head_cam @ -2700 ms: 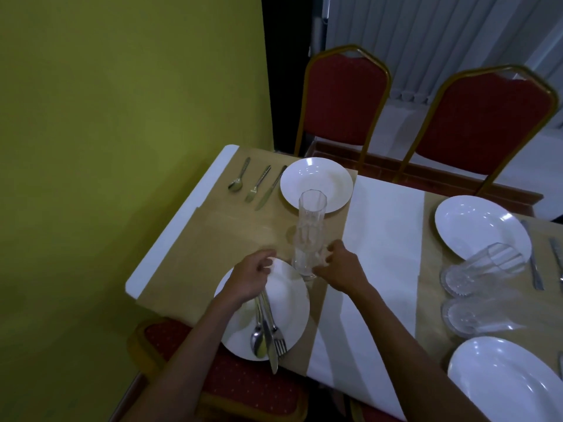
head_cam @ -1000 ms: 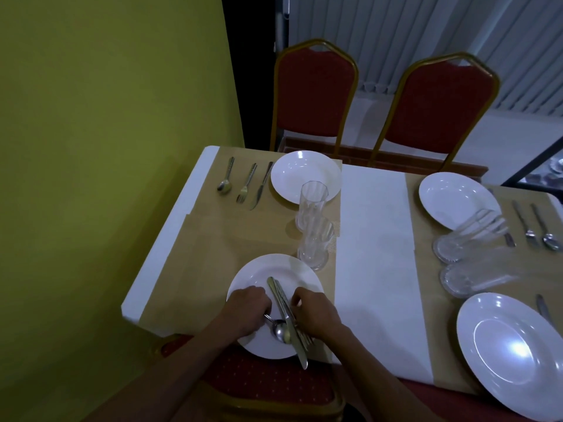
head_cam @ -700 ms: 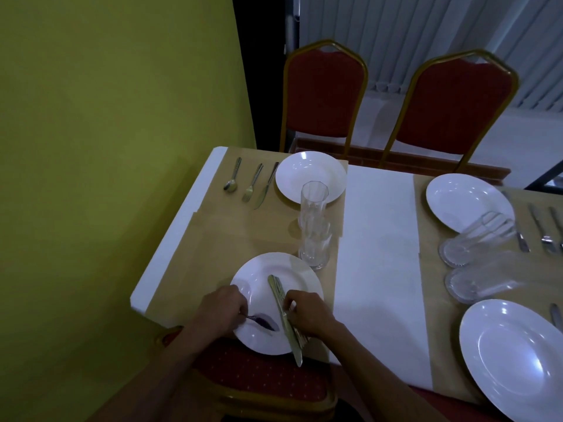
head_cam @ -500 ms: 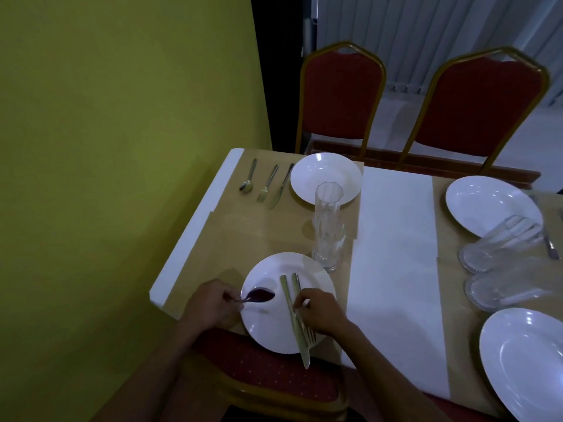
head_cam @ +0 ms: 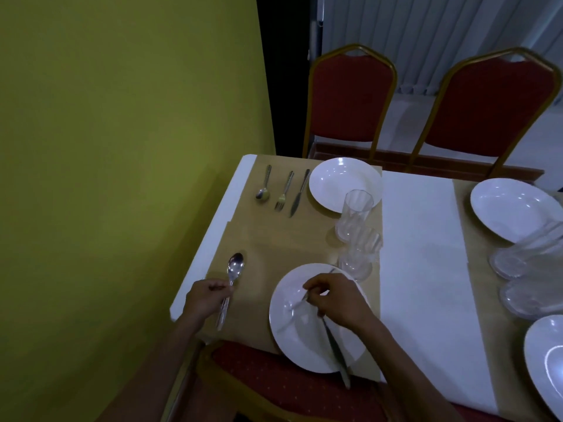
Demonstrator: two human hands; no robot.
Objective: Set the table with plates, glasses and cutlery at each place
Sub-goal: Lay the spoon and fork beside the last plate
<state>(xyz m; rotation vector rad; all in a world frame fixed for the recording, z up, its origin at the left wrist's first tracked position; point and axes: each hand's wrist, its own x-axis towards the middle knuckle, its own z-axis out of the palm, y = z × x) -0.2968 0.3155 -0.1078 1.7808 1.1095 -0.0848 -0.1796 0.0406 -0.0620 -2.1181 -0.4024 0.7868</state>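
Note:
My left hand (head_cam: pixel 204 300) grips the handle of a spoon (head_cam: pixel 234 269), which lies on the tan placemat (head_cam: pixel 259 315) left of the near white plate (head_cam: pixel 292 339). Over that plate, my right hand (head_cam: pixel 338 301) pinches a fork whose blurred end (head_cam: pixel 300 300) points left. A knife (head_cam: pixel 336 356) lies on the plate, its tip past the near rim. Two clear glasses (head_cam: pixel 353 217) (head_cam: pixel 359 254) stand upright just beyond the plate. The far place has a white plate (head_cam: pixel 344 182) with a spoon (head_cam: pixel 264 187), fork (head_cam: pixel 284 191) and knife (head_cam: pixel 299 193) laid out to its left.
A green wall (head_cam: pixel 122 178) runs close along the table's left edge. Red chairs (head_cam: pixel 350 99) stand behind the table, and another is under the near edge (head_cam: pixel 274 370). At the right lie a white plate (head_cam: pixel 515 208), toppled glasses (head_cam: pixel 530 257) and another plate (head_cam: pixel 548 360).
My left hand lifted the spoon off the near plate and carried it left onto the placemat. My right hand has picked the fork up from beside the knife.

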